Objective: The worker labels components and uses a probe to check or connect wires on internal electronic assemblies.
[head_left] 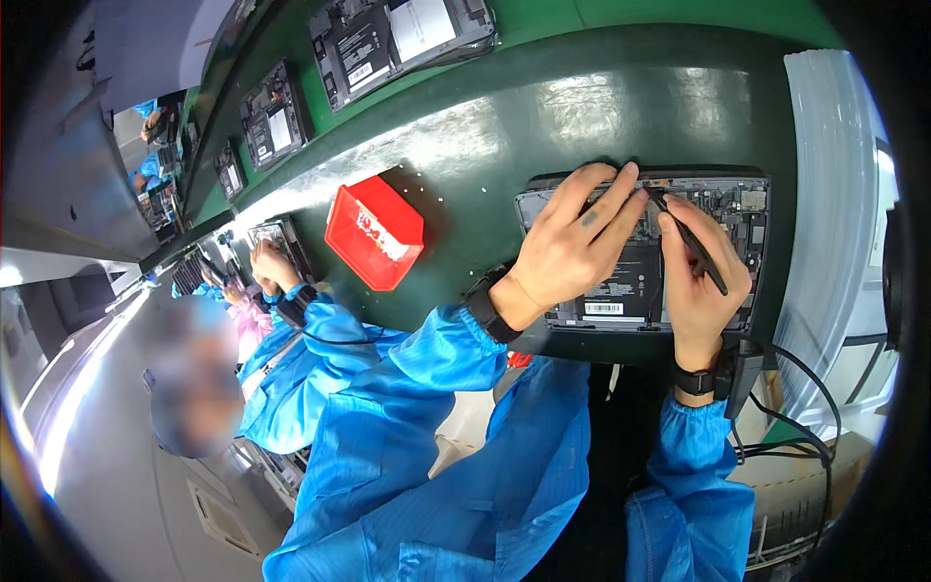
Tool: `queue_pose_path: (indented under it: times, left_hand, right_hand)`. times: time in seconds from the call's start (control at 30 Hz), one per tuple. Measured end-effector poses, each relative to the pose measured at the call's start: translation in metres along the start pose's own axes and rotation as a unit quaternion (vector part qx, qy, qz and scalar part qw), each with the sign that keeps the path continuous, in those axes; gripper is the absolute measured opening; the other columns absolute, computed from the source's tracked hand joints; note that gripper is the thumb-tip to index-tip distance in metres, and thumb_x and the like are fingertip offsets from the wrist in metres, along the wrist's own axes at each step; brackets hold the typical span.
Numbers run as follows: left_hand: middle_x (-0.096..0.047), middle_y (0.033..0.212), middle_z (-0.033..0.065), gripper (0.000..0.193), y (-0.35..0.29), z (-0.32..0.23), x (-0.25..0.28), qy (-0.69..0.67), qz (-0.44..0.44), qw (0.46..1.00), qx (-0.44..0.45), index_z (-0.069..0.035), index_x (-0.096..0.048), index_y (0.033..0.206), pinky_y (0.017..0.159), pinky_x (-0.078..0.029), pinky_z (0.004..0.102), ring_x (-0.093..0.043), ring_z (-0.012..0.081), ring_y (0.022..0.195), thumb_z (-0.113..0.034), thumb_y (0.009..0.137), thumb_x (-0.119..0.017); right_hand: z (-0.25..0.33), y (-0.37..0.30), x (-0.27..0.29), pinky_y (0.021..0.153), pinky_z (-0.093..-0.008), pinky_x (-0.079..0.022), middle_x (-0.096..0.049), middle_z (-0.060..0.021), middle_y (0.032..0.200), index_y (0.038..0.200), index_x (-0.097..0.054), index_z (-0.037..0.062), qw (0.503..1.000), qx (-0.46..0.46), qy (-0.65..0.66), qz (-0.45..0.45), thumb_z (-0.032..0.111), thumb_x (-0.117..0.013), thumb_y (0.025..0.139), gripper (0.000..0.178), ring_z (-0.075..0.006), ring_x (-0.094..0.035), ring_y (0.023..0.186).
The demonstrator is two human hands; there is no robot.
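An opened tablet-like device (630, 306) lies on the green worktop, its battery and circuit boards exposed. My left hand (579, 230) rests across its upper left part, fingers stretched out and apart, with fingertips at the device's far edge. In my right hand (706, 281) is a pair of black tweezers (700, 250), pinched and slanting over the board. Their tip reaches the far edge beside my left fingertips. What the tip touches is too small to make out, and my hands hide part of the board.
A red tray (378, 233) with small white pieces stands left of the device; several white bits are scattered nearby. More opened devices (407, 44) line a green belt at the far side. A co-worker's hands (274, 267) work at the left. Cables (795, 444) hang at right.
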State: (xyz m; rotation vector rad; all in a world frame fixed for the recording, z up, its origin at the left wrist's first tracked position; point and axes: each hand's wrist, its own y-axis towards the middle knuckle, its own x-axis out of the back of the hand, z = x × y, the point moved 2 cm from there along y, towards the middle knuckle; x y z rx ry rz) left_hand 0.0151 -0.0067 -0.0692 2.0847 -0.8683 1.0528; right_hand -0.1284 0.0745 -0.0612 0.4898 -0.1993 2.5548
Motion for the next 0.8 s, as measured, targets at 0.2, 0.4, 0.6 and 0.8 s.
queue_pose_path:
  times: [0.2,0.4,0.6,0.8]
  left_hand:
    - [-0.064,0.125,0.0153,0.041,-0.0002,-0.0003,0.0028,0.008,0.003,1.0,0.004,0.001,-0.071,0.108,0.088,-0.054,0.0393,-0.061,0.0342,0.105,-0.001,0.067,-0.072]
    - [-0.063,0.127,0.0136,0.044,-0.0021,-0.0035,0.0012,0.014,0.015,1.0,0.012,-0.002,-0.07,0.112,0.089,-0.053,0.0393,-0.06,0.0329,0.104,-0.001,0.068,-0.072]
    - [-0.062,0.127,0.0126,0.047,0.0009,-0.0035,0.0023,0.017,0.022,0.999,0.018,-0.003,-0.069,0.115,0.09,-0.052,0.0395,-0.059,0.0323,0.105,-0.002,0.068,-0.072]
    - [-0.06,0.13,0.013,0.049,0.0014,-0.0046,0.0006,0.011,0.028,0.999,0.024,-0.004,-0.068,0.118,0.092,-0.052,0.0405,-0.058,0.0325,0.108,-0.003,0.07,-0.071]
  right_hand:
    - [-0.0023,-0.0022,0.0008,0.072,-0.0264,-0.055,-0.074,-0.0136,0.102,0.105,-0.072,-0.0011,0.999,0.015,0.025,-0.019,-0.004,-0.073,0.084,0.021,-0.0185,-0.071,0.089]
    - [-0.003,-0.0075,0.0047,0.063,-0.0204,-0.05,-0.074,-0.011,0.102,0.106,-0.073,-0.0004,0.996,-0.06,0.052,-0.045,-0.003,-0.073,0.086,0.02,-0.0099,-0.066,0.084]
    - [-0.003,-0.0046,0.0032,0.06,-0.0188,-0.048,-0.074,-0.0106,0.101,0.106,-0.073,-0.0001,0.997,-0.044,0.03,-0.052,-0.002,-0.072,0.087,0.019,-0.008,-0.064,0.082]
    - [-0.0042,-0.0053,0.0039,0.062,-0.0185,-0.048,-0.074,-0.011,0.102,0.107,-0.074,0.0017,0.997,-0.045,0.029,-0.052,-0.002,-0.071,0.088,0.02,-0.0092,-0.065,0.084]
